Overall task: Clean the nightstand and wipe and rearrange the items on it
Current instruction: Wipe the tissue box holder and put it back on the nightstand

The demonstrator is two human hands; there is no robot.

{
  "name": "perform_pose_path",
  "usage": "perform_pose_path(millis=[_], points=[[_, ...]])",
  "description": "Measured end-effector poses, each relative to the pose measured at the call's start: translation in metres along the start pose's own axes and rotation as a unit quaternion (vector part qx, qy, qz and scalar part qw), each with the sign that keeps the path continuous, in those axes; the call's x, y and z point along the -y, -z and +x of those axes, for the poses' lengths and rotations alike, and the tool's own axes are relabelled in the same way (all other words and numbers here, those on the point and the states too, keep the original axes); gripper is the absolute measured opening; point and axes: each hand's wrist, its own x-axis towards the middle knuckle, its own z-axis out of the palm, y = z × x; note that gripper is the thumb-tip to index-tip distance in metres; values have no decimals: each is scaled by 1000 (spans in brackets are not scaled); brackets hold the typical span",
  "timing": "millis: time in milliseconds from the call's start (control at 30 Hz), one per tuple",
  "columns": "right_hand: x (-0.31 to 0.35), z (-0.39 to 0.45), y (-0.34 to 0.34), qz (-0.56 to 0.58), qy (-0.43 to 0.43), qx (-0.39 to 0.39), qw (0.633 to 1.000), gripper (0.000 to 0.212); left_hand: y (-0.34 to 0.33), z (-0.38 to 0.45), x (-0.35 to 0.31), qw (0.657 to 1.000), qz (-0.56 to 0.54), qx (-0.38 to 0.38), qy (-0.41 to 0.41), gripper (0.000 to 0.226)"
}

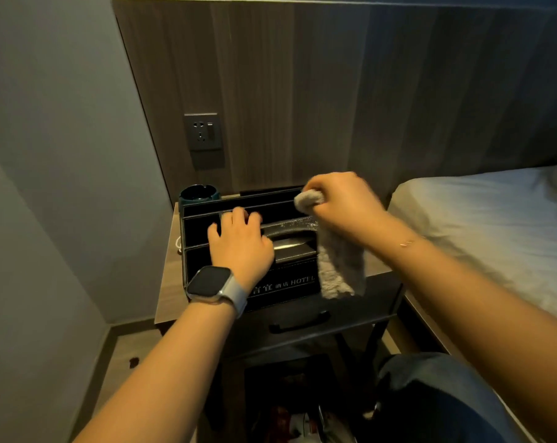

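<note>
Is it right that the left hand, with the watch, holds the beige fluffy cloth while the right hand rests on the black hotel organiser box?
Not quite: the hands are swapped. In the head view the right hand grips the beige fluffy cloth, and the left hand, with the watch, rests on the black hotel organiser box.

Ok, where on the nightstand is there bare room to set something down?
A bare strip of nightstand top lies left of the black organizer box, in front of the ashtray. A smaller patch shows right of the box, beside the bed. The middle is crowded.
</note>
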Motion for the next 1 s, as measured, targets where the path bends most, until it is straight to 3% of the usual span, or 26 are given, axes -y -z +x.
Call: perform_pose_path(millis=[167, 233, 367, 533, 700, 867, 1000], points=[[52, 20, -66, -22, 45, 91, 995, 10, -14, -1, 5, 999, 29, 9, 21, 36], [48, 18, -75, -25, 47, 78, 995, 8, -13, -1, 4, 999, 23, 9, 21, 37], [22, 19, -55, -113, 38, 95, 988, 14, -12, -2, 4, 1000, 9, 12, 24, 39], [25, 28, -41, -160, 23, 98, 982, 36, -11, -2, 4, 999, -2, 19, 28, 37], [53, 29, -67, -97, 51, 121, 987, 12, -11, -2, 5, 999, -14, 18, 29, 34], [16, 31, -41, -205, 25, 110, 972, 18, -8, -3, 6, 999, -23, 13, 27, 39], [-7, 24, 1, -121, 3, 95, 988, 14, -7, -5, 13, 999, -23, 21, 19, 41]])
